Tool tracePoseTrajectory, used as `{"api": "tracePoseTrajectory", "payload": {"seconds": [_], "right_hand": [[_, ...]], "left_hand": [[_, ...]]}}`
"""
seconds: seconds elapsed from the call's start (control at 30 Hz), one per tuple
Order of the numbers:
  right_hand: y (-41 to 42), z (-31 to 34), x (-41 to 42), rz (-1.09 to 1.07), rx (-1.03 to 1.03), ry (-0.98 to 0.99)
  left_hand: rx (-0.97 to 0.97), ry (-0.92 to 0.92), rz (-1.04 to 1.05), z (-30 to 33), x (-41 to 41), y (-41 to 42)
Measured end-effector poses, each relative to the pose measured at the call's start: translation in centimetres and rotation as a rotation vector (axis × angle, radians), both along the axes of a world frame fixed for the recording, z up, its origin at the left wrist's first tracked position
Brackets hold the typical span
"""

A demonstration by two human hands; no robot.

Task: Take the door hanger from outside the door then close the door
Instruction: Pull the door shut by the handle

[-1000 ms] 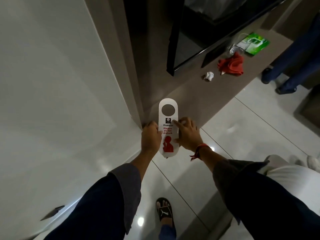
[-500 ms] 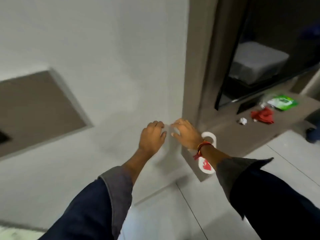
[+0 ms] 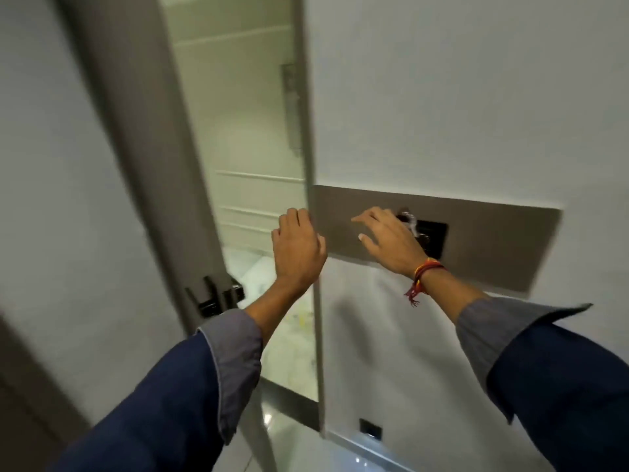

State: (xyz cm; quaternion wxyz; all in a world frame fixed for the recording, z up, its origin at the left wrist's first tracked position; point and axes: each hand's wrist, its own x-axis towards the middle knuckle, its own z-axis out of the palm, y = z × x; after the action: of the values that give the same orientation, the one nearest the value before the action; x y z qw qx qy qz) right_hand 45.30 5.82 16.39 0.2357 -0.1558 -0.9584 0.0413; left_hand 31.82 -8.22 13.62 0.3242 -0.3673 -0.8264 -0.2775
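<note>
The white door [image 3: 459,97] stands ajar, with a bright corridor showing through the gap. My left hand [image 3: 299,247] is at the door's free edge, fingers curled round it and thumb on the inner face. My right hand [image 3: 391,240] hovers, fingers spread, over the brown plate [image 3: 493,240], just in front of the metal handle [image 3: 408,218] and dark lock panel [image 3: 432,236]. A faint pale blur [image 3: 377,287] below my right wrist may be the door hanger; I cannot make it out clearly.
The brown door frame [image 3: 153,165] rises on the left, with a black latch fitting [image 3: 214,294] sticking out beside my left forearm. A small dark fitting [image 3: 371,429] sits low on the door. Pale corridor floor [image 3: 289,342] lies beyond the gap.
The view has swung from the counter and wall to the door. Both hands rose from holding the hanger; the left reached the door's edge, the right came over the handle plate.
</note>
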Motion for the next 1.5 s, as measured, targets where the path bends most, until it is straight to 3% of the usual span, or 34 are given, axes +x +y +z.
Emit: {"api": "tracePoseTrajectory", "payload": {"seconds": [0.13, 0.23, 0.4, 0.5, 0.6, 0.9, 1.07, 1.5], "right_hand": [[-8.7, 1.1, -8.9, 0.190, 0.114, -0.034], [-13.7, 0.9, -13.3, 0.302, 0.254, 0.016], [-17.7, 2.1, -18.0, 0.325, 0.602, 0.099], [-16.6, 2.8, -19.5, 0.270, 0.753, 0.064], [-14.5, 2.0, -21.2, 0.232, 0.848, 0.106], [-6.3, -0.6, -25.0, 0.081, 0.853, 0.212], [-2.0, -1.2, -25.6, -0.069, 0.907, 0.195], [1.3, 0.0, -28.2, -0.565, 0.985, -0.095]], "left_hand": [[0.031, -0.012, 0.197, -0.8, -5.5, -11.1], [-0.099, -0.121, 0.242, -2.9, -7.9, -16.1], [-0.558, -0.485, 0.032, -7.8, -11.8, -19.3], [-0.608, -0.591, -0.042, -9.8, -13.4, -18.9], [-0.612, -0.435, -0.089, -11.2, -15.9, -18.5], [-0.564, -0.103, -0.325, -15.4, -22.7, -13.6], [-0.713, 0.131, -0.295, -18.0, -26.1, -8.3], [-0.815, 0.116, -0.396, -13.8, -28.8, 3.2]]}}
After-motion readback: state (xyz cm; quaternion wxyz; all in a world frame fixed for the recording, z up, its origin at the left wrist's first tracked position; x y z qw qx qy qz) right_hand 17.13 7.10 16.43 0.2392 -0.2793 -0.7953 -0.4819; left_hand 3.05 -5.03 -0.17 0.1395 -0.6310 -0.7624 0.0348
